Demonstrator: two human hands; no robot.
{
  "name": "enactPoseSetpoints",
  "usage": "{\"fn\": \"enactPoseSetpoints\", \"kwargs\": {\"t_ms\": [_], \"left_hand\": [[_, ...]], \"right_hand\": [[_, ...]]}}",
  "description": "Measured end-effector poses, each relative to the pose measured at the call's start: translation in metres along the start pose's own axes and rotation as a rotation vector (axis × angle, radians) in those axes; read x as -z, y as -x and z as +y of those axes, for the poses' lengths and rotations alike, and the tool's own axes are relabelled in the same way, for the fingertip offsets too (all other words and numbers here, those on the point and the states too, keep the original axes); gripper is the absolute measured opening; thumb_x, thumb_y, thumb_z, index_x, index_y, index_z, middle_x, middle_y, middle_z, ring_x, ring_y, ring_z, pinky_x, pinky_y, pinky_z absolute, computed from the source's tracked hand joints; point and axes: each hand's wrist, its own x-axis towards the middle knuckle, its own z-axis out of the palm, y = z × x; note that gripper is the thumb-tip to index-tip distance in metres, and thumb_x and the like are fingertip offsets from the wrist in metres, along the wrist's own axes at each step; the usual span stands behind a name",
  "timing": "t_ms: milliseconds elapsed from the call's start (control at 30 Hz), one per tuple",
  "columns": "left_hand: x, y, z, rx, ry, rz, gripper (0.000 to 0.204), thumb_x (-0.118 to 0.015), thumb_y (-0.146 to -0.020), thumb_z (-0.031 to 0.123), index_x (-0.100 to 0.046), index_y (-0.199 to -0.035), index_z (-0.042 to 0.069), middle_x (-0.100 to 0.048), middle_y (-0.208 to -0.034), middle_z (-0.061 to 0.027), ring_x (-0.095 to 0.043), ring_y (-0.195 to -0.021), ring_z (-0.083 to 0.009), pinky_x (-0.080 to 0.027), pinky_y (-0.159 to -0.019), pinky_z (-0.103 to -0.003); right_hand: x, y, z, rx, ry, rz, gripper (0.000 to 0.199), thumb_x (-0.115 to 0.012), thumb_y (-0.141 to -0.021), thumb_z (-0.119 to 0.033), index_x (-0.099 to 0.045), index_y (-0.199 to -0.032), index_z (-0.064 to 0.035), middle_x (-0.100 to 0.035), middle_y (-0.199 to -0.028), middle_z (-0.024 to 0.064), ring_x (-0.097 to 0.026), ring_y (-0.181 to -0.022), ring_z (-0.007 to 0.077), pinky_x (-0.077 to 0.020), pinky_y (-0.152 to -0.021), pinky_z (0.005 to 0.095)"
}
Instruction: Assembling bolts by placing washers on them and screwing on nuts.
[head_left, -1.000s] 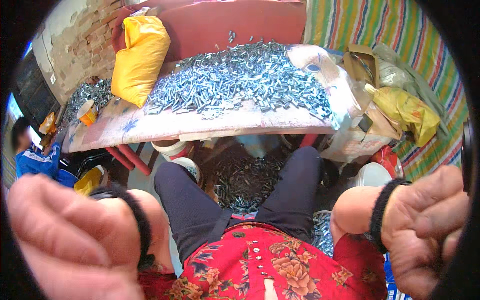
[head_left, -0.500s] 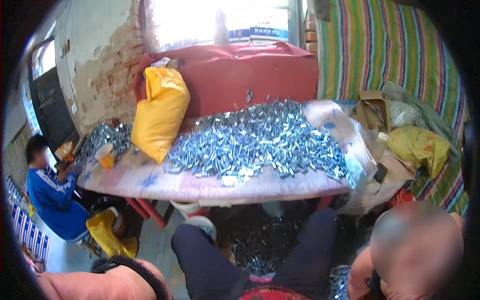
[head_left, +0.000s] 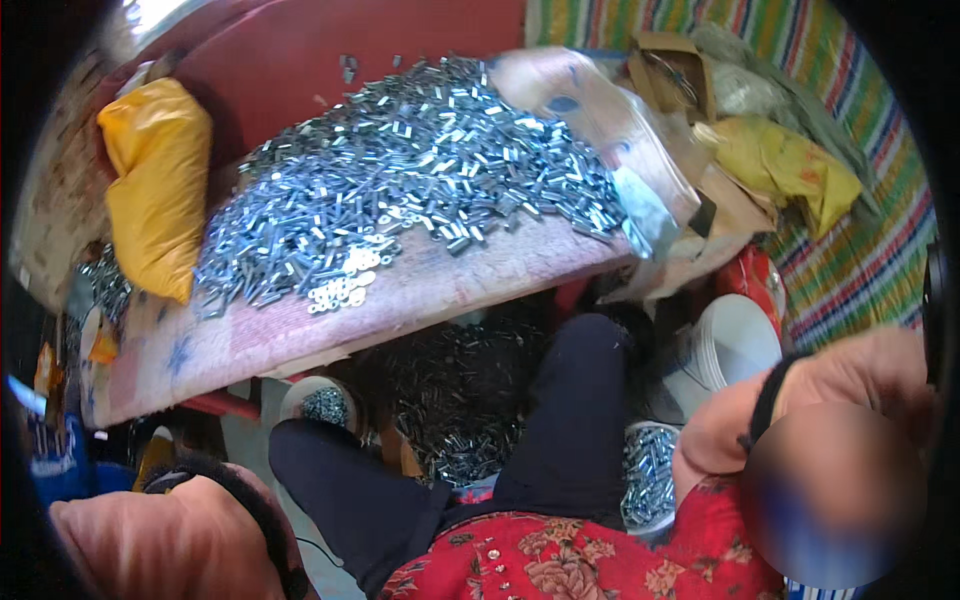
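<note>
My left hand (head_left: pixel 150 540) is raised close to the camera at the lower left, a black band around its wrist. My right hand (head_left: pixel 865 375) is also raised near the camera at the right, with another black band. The fingers of both lie out of sight, and a round blur sits below the right hand. Neither hand touches the table (head_left: pixel 240 355). A large heap of short shiny metal tubes (head_left: pixel 420 160) covers much of the tabletop. Small flat metal rings (head_left: pixel 345 288) lie at the heap's front edge.
A yellow sack (head_left: pixel 160 190) stands at the table's left. Below are a white bucket (head_left: pixel 735 345), a container of metal tubes (head_left: pixel 650 475), a small bucket of metal pieces (head_left: pixel 325 405) and a dark metal heap (head_left: pixel 455 400). A cardboard box (head_left: pixel 675 80) and yellow bag (head_left: pixel 785 170) lie right.
The view has swung right and down, bringing the white bucket and red floral garment into sight. The co-worker in blue has slid to the left rim. My right hand sits higher in the picture.
</note>
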Motion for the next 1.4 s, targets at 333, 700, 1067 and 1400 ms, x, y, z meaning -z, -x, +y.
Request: {"fn": "enactPoseSetpoints", "kwargs": {"t_ms": [333,700,1067,1400], "left_hand": [[-0.063,0.007,-0.123,0.294,-0.118,0.075,0.035,-0.055,-0.08,0.006,-0.046,-0.113,-0.002,-0.052,-0.109,-0.0182,-0.053,-0.1,-0.0206,-0.044,-0.086,-0.034],[-0.101,0.115,-0.292,0.397,-0.644,-0.213,0.016,-0.055,-0.077,-0.001,-0.057,-0.093,0.0,-0.056,-0.097,-0.0164,-0.054,-0.091,-0.0334,-0.043,-0.081,-0.038],[-0.102,0.113,-0.292,0.405,-0.657,-0.282,0.017,-0.058,-0.072,-0.001,-0.058,-0.089,0.001,-0.057,-0.091,-0.0141,-0.054,-0.09,-0.0327,-0.044,-0.079,-0.038],[-0.1,0.113,-0.292,0.397,-0.598,-0.26,0.015,-0.059,-0.072,-0.002,-0.058,-0.087,0.0,-0.058,-0.089,-0.0139,-0.055,-0.088,-0.0317,-0.044,-0.078,-0.038]], "right_hand": [[0.197,0.204,0.182,-1.061,0.714,-0.072,0.019,-0.052,-0.085,-0.006,-0.061,-0.098,0.003,-0.064,-0.086,0.009,-0.061,-0.078,0.0127,-0.047,-0.066,0.0226],[0.177,0.306,0.323,-1.475,0.057,-0.658,0.027,-0.056,-0.083,-0.013,-0.058,-0.109,-0.0035,-0.063,-0.099,0.0077,-0.059,-0.085,0.0134,-0.0474,-0.074,0.0265],[0.168,0.31,0.331,-1.398,0.42,-0.873,0.029,-0.056,-0.083,-0.015,-0.057,-0.11,-0.0033,-0.063,-0.1,0.0083,-0.06,-0.085,0.0145,-0.0479,-0.074,0.0269],[0.164,0.31,0.327,-1.46,0.405,-0.876,0.03,-0.056,-0.083,-0.016,-0.056,-0.11,-0.0031,-0.062,-0.1,0.0087,-0.06,-0.086,0.0154,-0.0485,-0.075,0.0272]]}}
